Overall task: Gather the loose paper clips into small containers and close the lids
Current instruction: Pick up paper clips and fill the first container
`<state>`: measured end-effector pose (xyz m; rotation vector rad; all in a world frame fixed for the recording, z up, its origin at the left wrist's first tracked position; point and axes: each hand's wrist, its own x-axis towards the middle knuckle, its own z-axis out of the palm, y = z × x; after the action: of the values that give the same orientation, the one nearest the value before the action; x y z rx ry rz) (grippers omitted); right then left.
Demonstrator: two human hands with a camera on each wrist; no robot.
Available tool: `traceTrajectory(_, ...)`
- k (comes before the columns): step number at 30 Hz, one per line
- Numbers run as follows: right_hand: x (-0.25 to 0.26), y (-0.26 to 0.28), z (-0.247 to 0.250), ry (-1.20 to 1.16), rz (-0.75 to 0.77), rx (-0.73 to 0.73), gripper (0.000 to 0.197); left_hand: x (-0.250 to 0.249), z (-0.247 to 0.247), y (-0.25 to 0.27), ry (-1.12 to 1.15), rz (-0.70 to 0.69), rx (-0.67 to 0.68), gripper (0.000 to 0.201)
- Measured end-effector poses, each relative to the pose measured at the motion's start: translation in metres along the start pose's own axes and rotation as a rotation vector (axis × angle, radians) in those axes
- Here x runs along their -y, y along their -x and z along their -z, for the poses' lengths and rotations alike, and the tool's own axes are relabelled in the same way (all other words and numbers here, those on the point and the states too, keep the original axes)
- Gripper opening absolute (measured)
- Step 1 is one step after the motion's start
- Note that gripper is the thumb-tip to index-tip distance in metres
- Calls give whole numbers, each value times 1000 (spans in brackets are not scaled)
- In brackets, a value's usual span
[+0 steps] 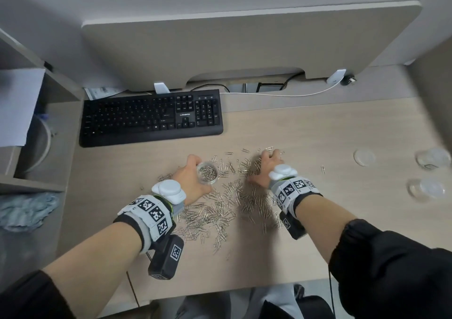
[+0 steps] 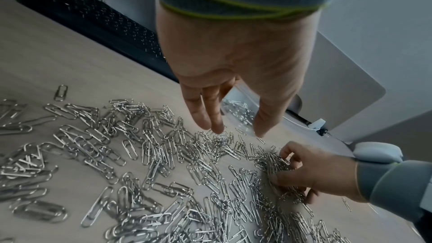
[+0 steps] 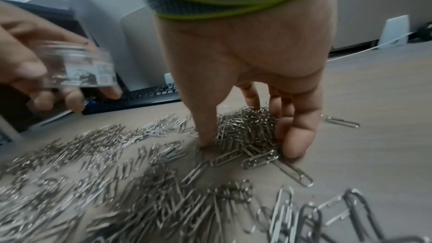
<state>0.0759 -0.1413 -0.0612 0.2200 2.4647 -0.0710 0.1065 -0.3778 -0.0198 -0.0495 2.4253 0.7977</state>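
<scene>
Loose silver paper clips (image 1: 220, 211) lie scattered in a wide heap on the wooden desk (image 1: 318, 127). My left hand (image 1: 195, 175) grips a small clear round container (image 1: 208, 173), lidless and partly filled with clips, just above the heap's far left side. In the left wrist view the container (image 2: 236, 110) shows between thumb and fingers. My right hand (image 1: 260, 167) is down on the heap's far right side. Its thumb and curled fingers (image 3: 294, 136) close round a bunch of clips (image 3: 247, 128) that rests on the desk.
A black keyboard (image 1: 151, 118) lies behind the heap to the left. At the desk's right edge sit a clear lid (image 1: 364, 157) and two more clear containers (image 1: 433, 158), (image 1: 426, 189). One stray clip (image 1: 323, 169) lies right of my right wrist. A blue cloth (image 1: 27, 211) sits low at the left.
</scene>
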Motion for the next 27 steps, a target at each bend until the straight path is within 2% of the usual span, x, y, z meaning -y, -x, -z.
traceTrajectory(2,7,1,-8,3,19,-20,57,0,1,4,1,2,1,61)
traceTrajectory(4,6,3,-8,-28,18,25,39,-1,0,8,-3,9,-7,61)
traceTrajectory(7,-5,4,4,-27,39,119,34,-3,0,12,-55,9,-11,59)
traceTrajectory(9,-12,8,12,-86,56,157,40,-6,-1,14,-79,0,-7,59)
traceTrajectory(11,-20,10,13,-264,29,165,40,-11,-1,14,-82,-13,0,58)
traceTrajectory(13,-24,15,15,-495,5,132,30,-16,-3,12,-90,-25,10,59)
traceTrajectory(15,-23,22,21,-688,35,122,20,-20,-4,10,-121,-25,10,62)
traceTrajectory(18,-18,38,38,-823,135,110,13,-34,-10,8,-140,-58,10,71)
traceTrajectory(20,-13,45,48,-838,215,96,16,-43,-15,6,-127,-92,27,77)
traceTrajectory(23,-5,55,62,-816,288,20,22,-50,-21,0,-96,-136,38,75)
traceTrajectory(27,3,65,71,-648,357,-57,11,-62,-25,-2,-62,-165,-3,73)
